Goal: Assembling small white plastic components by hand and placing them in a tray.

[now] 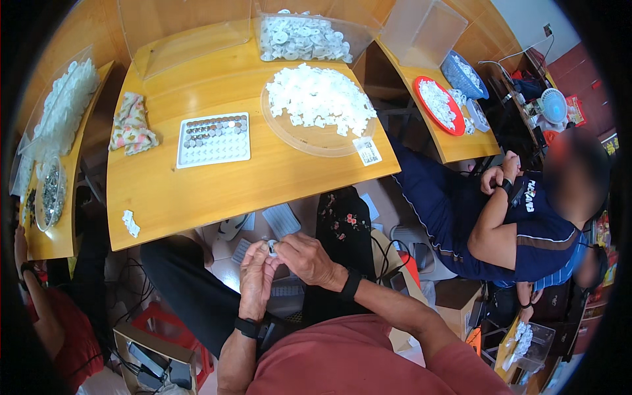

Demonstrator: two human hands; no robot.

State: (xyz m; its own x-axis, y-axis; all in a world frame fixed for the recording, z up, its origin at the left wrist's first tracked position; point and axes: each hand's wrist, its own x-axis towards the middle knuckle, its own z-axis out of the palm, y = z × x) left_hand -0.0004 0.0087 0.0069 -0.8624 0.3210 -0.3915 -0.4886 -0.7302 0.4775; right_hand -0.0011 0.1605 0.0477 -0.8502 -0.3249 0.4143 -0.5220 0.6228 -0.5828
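Observation:
My left hand and my right hand meet over my lap, fingers closed on one small white part with a darker middle. Fingertips cover most of it, so its exact kind does not show. In front, on the wooden table, lies a white tray with rows of small hollows. Small round brown and grey metallic pieces fill its far rows. To its right, a shallow clear round dish bears a heap of small white plastic pieces.
A patterned cloth and a few white pieces lie on the table's left. At the back stands a clear bin of white parts. A co-worker sits at right, near a red plate. Another person's arm shows at left.

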